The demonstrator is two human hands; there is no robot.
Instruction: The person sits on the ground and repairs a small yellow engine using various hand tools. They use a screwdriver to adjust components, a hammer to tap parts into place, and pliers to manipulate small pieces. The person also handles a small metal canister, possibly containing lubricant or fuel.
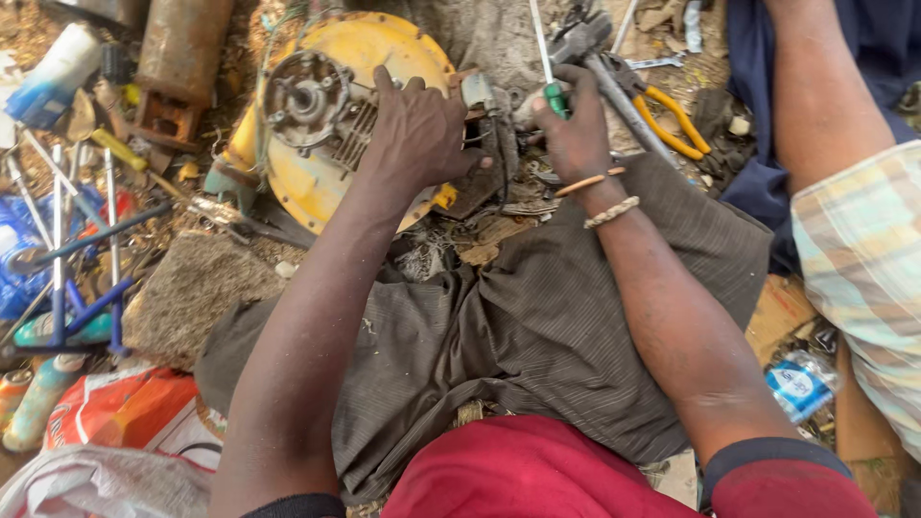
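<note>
The left hand [417,129] was down flat on the yellow round motor housing [331,187], fingers spread and curled over its upper right edge, pressing it in place rather than closing around anything. That housing sat at about eleven o'clock from the frame's centre, tilted on the littered ground, its grey metal hub [307,96] with bolt holes facing up on the left half of the disc. Over at one o'clock, the right hand [576,129] was wrapped tight around a green-handled screwdriver [554,91], the thin shaft running up and out toward twelve o'clock; whether the tip met anything could not be made out. Two bands, one orange and one pale braided, ringed that wrist [604,197]. Just beside the right hand, at its two o'clock, lay yellow-handled pliers [672,120] with a long grey metal bar [624,101] crossing in front of them. A dark grey striped cloth [518,326] covered the lap below both forearms, and a red garment [523,475] filled six o'clock. Out at nine o'clock, blue-handled tools [82,288] and thin metal rods stood in a cluster, with a rusty cylinder [182,48] up at ten o'clock. At seven o'clock there was an orange and white bag [125,408]. On the far right, at three o'clock, another person's arm [815,96] came down, near a pale checked cloth [863,259].
</note>
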